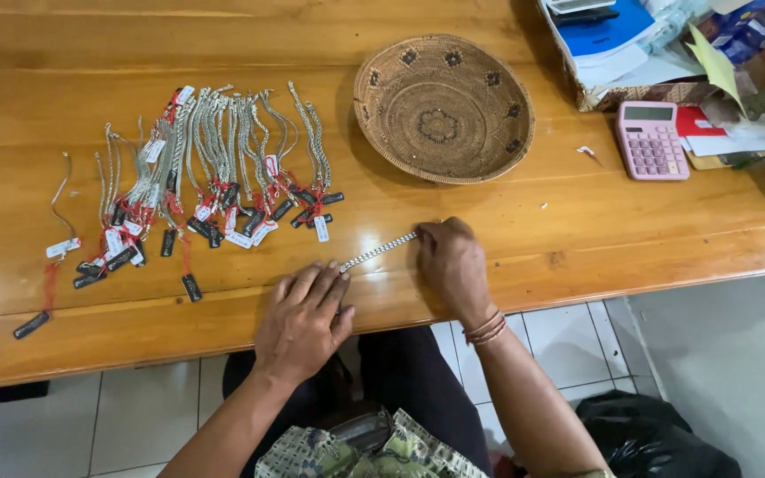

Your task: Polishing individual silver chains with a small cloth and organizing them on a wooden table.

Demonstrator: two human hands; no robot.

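1. The right hand [452, 261] pinches one end of a silver chain [378, 250] at centre frame, fingers curled shut on it.
2. The left hand [305, 320] presses the chain's other end onto the wooden table [577, 221], fingers flat and slightly spread.
3. Tagged silver chains [214, 168] lie in rows at upper left.
4. A woven basket [443, 106] sits above the hands; a pink calculator [651, 139] lies at upper right.

left hand [303, 323]: bare, no rings | right hand [453, 265]: thin reddish-brown bangles [486, 327] at wrist (several stacked) | forearms bare | dark trousers [418, 381] | green-patterned shirt hem [400, 451]
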